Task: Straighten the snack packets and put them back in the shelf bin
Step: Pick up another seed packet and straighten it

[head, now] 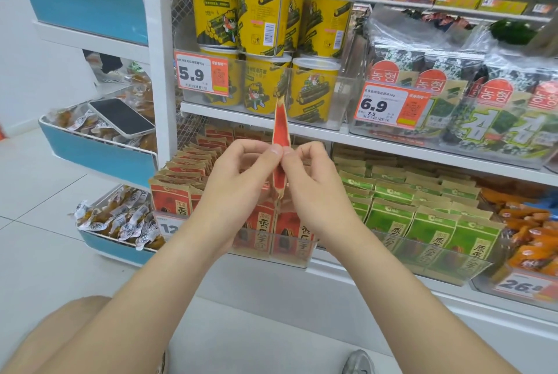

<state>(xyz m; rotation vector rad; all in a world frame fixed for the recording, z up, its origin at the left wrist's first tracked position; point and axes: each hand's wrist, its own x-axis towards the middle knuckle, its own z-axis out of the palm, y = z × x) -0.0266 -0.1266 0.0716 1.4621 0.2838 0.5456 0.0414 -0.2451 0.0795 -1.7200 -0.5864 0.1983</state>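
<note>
Snack packet (280,126) edge-on, long axis upright, mid-length in pinch of left hand (238,174) and right hand (314,180).

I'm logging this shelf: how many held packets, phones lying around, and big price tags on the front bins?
Red packet, held: 1
Phone: 1
Big price tags: 4
Total: 6

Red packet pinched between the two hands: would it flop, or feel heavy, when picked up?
Probably fairly stiff: the red packet stands upright, edge-on, above the pinching left hand and right hand without drooping. Likely light, since a mere pinch holds it. Its creased paper edges may crumple if squeezed.
</note>
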